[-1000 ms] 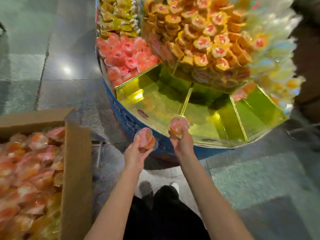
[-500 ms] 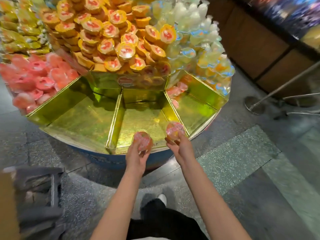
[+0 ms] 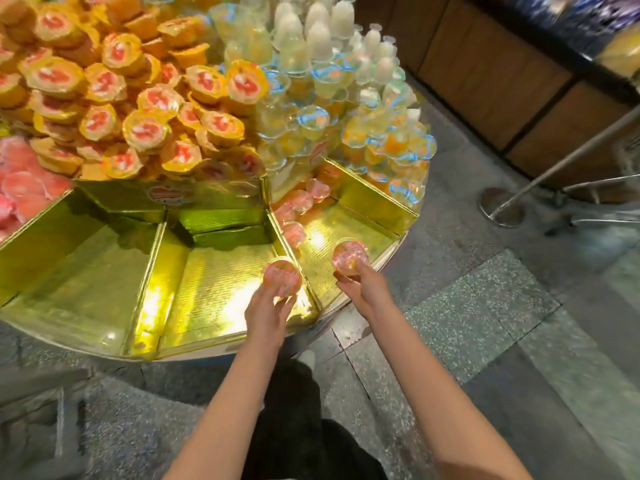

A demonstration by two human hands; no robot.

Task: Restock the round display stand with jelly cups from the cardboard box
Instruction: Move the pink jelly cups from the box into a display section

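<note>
While hands (image 3: pixel 265 311) (image 3: pixel 363 287) hold cups (image 3: pixel 282 278) (image 3: pixel 349 256), gold divider (image 3: pixel 294 252) between.

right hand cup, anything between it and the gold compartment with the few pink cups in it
Nothing visible. The right hand holds its jelly cup over that compartment's open front floor; the pink cups lie along its left divider, farther back.

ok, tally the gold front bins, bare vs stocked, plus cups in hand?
Bare gold bins: 2
Stocked gold bin: 1
Pink cups in hand: 2, left hand, right hand
Total: 3 bins, 2 held cups
</note>
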